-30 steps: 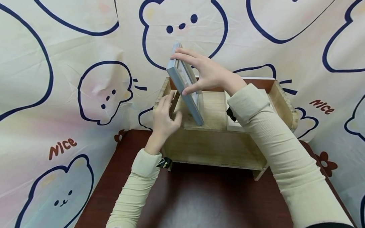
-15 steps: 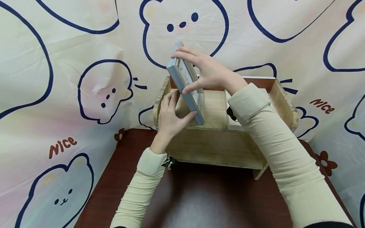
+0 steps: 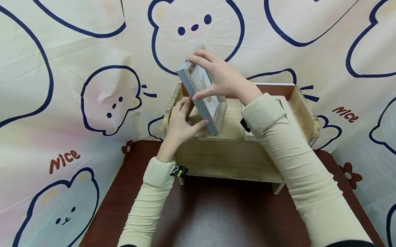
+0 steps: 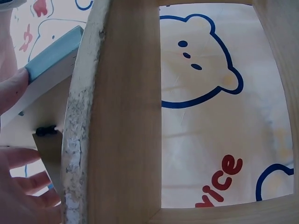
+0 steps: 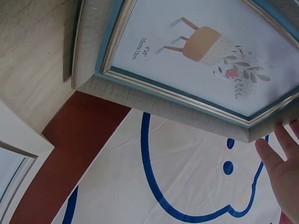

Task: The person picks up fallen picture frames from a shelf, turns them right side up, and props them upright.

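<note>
A picture frame [image 3: 215, 106] with pale blue outer sides tilts over the left part of a wooden shelf [image 3: 231, 159]. My right hand [image 3: 224, 78] grips its upper part, the thumb on the near side and fingers over the top edge. The left hand [image 3: 180, 127] has its thumb on the lower blue edge, while its fingers reach behind the frame to a brown back stand [image 4: 50, 154]. In the right wrist view the frame's front displays a chair-and-leaves print [image 5: 201, 44]. Some left fingertips are hidden by the stand and shelf side.
A white frame [image 3: 278, 101] lies on the shelf's right part, partly behind the right sleeve. Raised wooden sides [image 3: 304, 114] bound the shelf top, with a red-brown strip [image 5: 88, 126] at its back. The shelf stands on a dark red table [image 3: 214, 218] against a bear-print backdrop [image 3: 115, 48].
My left hand has moved right and its thumb has come onto the frame's lower edge. The frame has turned slightly, so more of its printed front shows. The right hand keeps its grip.
</note>
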The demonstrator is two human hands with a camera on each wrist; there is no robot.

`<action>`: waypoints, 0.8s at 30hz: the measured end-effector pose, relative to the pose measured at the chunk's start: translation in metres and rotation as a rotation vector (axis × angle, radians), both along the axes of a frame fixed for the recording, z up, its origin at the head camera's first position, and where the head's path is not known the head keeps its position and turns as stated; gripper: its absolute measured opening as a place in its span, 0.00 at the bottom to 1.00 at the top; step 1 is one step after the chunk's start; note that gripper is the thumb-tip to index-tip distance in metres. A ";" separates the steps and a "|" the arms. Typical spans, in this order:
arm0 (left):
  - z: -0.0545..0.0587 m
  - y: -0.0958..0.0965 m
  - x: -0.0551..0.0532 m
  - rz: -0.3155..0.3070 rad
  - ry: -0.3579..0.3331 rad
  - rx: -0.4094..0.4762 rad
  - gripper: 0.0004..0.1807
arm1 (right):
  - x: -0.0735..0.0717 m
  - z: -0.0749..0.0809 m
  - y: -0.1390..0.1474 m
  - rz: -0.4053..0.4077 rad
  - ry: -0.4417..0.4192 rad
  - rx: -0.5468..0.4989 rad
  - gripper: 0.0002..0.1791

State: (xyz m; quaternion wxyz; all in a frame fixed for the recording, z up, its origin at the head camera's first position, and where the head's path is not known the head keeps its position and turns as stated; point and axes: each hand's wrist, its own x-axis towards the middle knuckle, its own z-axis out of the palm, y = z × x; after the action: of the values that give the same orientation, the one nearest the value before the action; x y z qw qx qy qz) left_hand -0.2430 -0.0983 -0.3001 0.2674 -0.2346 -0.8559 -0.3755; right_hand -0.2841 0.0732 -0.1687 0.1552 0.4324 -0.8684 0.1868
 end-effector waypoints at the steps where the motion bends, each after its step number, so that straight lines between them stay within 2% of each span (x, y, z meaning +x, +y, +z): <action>1: 0.000 -0.001 0.000 -0.001 -0.021 -0.001 0.42 | 0.000 0.000 -0.001 -0.013 0.004 0.004 0.51; 4: -0.001 -0.004 0.001 0.006 -0.051 0.003 0.41 | 0.001 -0.002 -0.004 -0.042 0.026 0.010 0.51; 6: -0.002 -0.005 0.002 0.011 -0.030 0.016 0.40 | 0.001 -0.002 -0.006 -0.059 0.043 0.015 0.51; 8: -0.005 -0.003 0.004 0.007 0.040 0.043 0.39 | 0.001 -0.002 -0.008 -0.070 0.054 0.014 0.51; 10: -0.007 0.002 0.006 0.001 0.137 0.081 0.37 | 0.001 -0.002 -0.008 -0.072 0.059 0.005 0.51; 13: -0.010 0.011 0.008 0.027 0.278 0.136 0.32 | 0.002 -0.002 -0.008 -0.061 0.058 -0.014 0.51; 15: -0.012 0.018 0.010 0.045 0.321 0.171 0.27 | 0.002 -0.001 -0.007 -0.053 0.054 -0.027 0.51; 17: -0.013 0.024 0.012 0.050 0.325 0.206 0.23 | 0.001 -0.002 -0.007 -0.041 0.045 -0.041 0.51; 20: -0.014 0.031 0.015 0.015 0.298 0.262 0.19 | -0.001 -0.003 -0.006 -0.017 0.025 -0.064 0.51; 24: -0.015 0.038 0.017 -0.014 0.271 0.313 0.18 | -0.008 -0.005 0.001 0.039 -0.013 -0.118 0.53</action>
State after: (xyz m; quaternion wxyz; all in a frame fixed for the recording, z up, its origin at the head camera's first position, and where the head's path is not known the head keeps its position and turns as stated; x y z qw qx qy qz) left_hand -0.2265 -0.0604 -0.3147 0.4107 -0.2446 -0.7416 -0.4706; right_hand -0.2923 0.0741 -0.1732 0.1713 0.4379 -0.8483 0.2435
